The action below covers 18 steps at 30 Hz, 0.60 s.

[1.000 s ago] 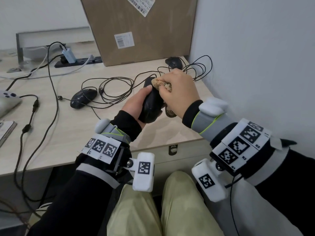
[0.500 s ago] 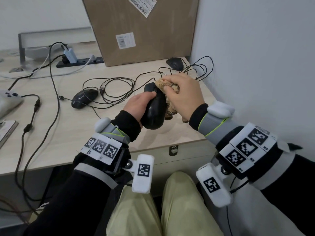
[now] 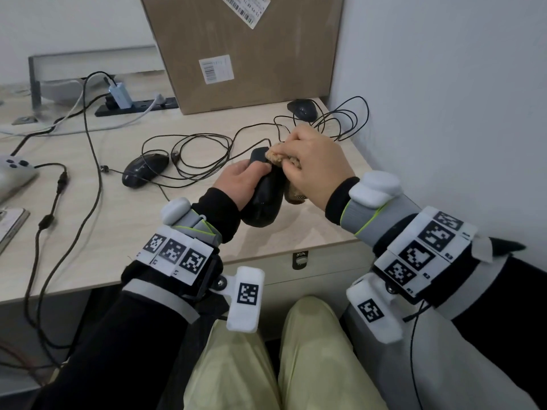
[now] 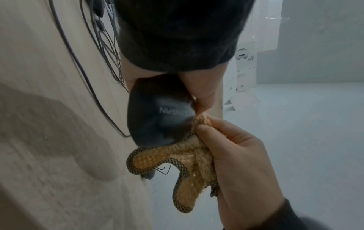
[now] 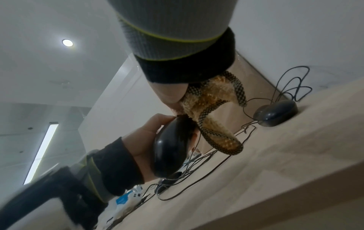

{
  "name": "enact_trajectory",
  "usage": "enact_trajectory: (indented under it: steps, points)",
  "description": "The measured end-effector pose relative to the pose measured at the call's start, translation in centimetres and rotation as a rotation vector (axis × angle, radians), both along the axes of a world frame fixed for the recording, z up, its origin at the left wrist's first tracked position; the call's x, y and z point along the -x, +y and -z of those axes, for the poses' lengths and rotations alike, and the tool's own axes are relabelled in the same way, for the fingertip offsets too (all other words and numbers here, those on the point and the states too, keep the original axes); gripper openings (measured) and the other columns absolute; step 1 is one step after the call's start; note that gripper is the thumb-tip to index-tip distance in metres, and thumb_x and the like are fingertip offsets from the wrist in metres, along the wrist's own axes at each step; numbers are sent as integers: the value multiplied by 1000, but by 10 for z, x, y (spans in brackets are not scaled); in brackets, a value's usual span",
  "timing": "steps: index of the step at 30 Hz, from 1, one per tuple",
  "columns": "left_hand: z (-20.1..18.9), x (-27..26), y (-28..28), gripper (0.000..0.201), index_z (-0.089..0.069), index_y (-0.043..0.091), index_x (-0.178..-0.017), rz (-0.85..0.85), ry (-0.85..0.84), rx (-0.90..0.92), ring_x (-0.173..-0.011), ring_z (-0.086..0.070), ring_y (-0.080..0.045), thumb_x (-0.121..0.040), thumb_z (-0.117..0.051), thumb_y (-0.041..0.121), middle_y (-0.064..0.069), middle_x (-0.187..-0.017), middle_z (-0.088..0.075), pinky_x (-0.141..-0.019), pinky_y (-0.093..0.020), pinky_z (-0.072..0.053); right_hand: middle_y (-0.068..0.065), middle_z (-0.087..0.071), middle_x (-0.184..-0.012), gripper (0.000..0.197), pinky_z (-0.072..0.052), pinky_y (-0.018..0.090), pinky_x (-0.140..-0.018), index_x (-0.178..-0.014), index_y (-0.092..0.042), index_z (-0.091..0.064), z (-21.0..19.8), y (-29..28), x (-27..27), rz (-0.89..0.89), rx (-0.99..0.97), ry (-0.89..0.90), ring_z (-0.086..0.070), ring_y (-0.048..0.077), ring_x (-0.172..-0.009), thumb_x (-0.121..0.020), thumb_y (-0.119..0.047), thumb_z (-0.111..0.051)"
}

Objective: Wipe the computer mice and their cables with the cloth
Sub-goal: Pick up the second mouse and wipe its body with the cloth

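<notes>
My left hand (image 3: 241,180) grips a black computer mouse (image 3: 263,199) lifted above the desk's front edge; the same mouse (image 4: 157,115) (image 5: 171,149) fills both wrist views. My right hand (image 3: 313,161) holds a bunched tan cloth (image 3: 278,155) with a checked border against the mouse's front end, and the cloth (image 4: 189,161) (image 5: 212,112) hangs below my fingers. Its thin black cable (image 3: 207,149) trails back in loops over the desk. A second black mouse (image 3: 145,170) lies on the desk to the left. A third mouse (image 3: 303,109) (image 5: 275,112) sits by the wall corner.
A large cardboard box (image 3: 242,48) stands at the back of the wooden desk (image 3: 103,226). A power strip (image 3: 136,106) with a plugged adapter lies left of it. Thick cables (image 3: 91,161) run down the desk's left side, near a white game controller (image 3: 11,173). The wall (image 3: 444,99) closes the right side.
My right hand with the cloth has slid along the mouse, first down its side, then back up to its front end. The left hand keeps its grip and has tilted the mouse slightly.
</notes>
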<state>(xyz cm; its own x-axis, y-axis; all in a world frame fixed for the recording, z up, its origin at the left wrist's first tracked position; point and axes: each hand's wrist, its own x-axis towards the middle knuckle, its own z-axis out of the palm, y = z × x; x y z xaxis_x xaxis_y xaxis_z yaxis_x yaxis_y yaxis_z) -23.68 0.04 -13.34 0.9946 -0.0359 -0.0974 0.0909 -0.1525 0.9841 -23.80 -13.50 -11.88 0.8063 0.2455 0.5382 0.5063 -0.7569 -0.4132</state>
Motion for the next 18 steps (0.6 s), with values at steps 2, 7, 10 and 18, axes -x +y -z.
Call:
enact_trajectory:
  steps: [2, 7, 10, 18]
  points:
    - [-1, 4, -1, 18, -63, 14, -78, 19, 19, 13, -83, -61, -31, -77, -60, 31, -20, -86, -65, -89, -50, -50, 12, -59, -101, 28, -46, 39, -80, -105, -15, -71, -1, -2, -7, 54, 10, 77, -58, 29, -93, -85, -7, -53]
    - [0, 4, 0, 36, -62, 14, -72, -20, 64, 17, -82, -60, -34, -54, -62, 44, -23, -85, -62, -85, -50, -50, 9, -62, -97, 29, -46, 33, -79, -103, -16, -72, 2, -3, -7, 40, -81, 68, -58, 25, -92, -82, -7, -55]
    - [-2, 4, 0, 39, -62, 12, -75, -21, 45, 13, -80, -56, -27, -54, -60, 45, -19, -83, -60, -79, -45, -49, 11, -61, -90, 27, -43, 29, -71, -97, -11, -74, 4, -1, 2, -57, -77, 15, -58, 23, -85, -78, -4, -55]
    - [0, 3, -4, 43, -63, 8, -84, 13, 109, 103, -94, -62, -45, -57, -65, 40, -35, -103, -63, -94, -58, -44, 13, -58, -101, 30, -40, 28, -77, -104, -16, -72, -4, -8, -22, 95, 11, 93, -56, 27, -95, -84, -6, -52]
